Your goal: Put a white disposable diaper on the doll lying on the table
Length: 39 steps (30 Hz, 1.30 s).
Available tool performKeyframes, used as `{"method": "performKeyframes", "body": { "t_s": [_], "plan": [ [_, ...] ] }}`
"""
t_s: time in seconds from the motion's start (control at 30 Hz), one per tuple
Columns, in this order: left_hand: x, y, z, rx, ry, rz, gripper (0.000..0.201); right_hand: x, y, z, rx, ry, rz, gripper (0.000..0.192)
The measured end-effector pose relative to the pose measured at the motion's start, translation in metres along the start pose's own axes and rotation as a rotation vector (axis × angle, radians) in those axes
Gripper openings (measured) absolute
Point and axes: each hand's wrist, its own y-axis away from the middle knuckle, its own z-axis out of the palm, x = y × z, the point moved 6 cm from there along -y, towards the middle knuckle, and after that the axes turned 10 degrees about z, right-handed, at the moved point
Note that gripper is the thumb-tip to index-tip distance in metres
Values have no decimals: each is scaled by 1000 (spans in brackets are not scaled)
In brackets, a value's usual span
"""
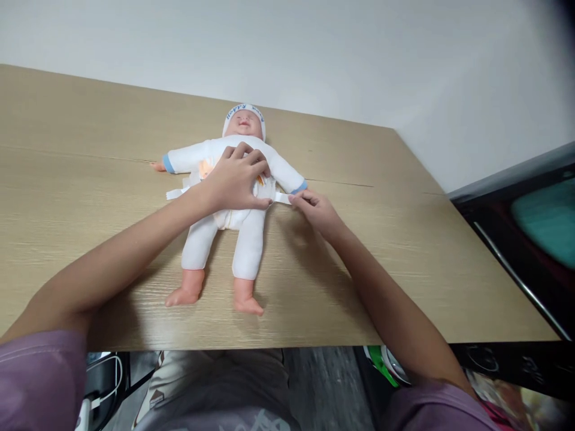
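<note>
A baby doll (248, 253) in a white suit with blue cuffs and a white cap lies face up on the wooden table, feet towards me. Around its hips is a white diaper (231, 220) with an orange print, its front partly hidden by my hand. My left hand (239, 179) rests over the doll's belly and the diaper front, fingers spread and bent, thumb along the right edge. With fingers pinched together, my right hand (314, 209) holds the diaper's right tape tab (283, 198), drawn out sideways. The left tape tab (175, 194) sticks out loose over the table.
The wooden table (404, 251) has a thin seam across it and meets a white wall (314, 54) at the back. A black-framed object with a teal panel (548, 215) stands at the right edge. Below the front edge are a white cable (117, 368) and a green-and-white item (381, 364).
</note>
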Motion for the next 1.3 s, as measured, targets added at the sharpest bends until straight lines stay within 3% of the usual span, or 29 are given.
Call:
{"method": "performKeyframes", "body": {
  "t_s": [0.2, 0.43, 0.57, 0.67, 0.83, 0.93, 1.07, 1.2, 1.3],
  "plan": [
    [0, 0, 0, 6, 3, -6, 57, -39, -8, 1, -118, -102, -26, 54],
    [-6, 2, 1, 27, 29, -18, 55, -83, -41, 44, -208, -77, -98, 56],
    [-10, 4, 4, 69, 81, -47, 58, -78, -47, 60, -149, -88, -104, 51],
    [-10, 4, 4, 75, 103, -58, 67, -71, -34, 60, -50, -90, -143, 49],
    [-10, 6, 3, 66, 136, -37, 80, -75, 9, 49, 211, 79, -491, 32],
    [-12, 6, 4, 71, 166, -32, 88, -71, 25, 54, 164, 183, -654, 46],
    [-18, 5, -1, 77, 300, -5, 93, -59, 24, 64, 57, 263, -707, 67],
    [-35, 19, -19, 201, 503, 2, 63, -56, 18, 67, 19, 338, -727, 76],
    [-62, 51, -23, 313, 515, -107, 47, -55, 18, 65, 28, 355, -750, 75]
  ]
}}
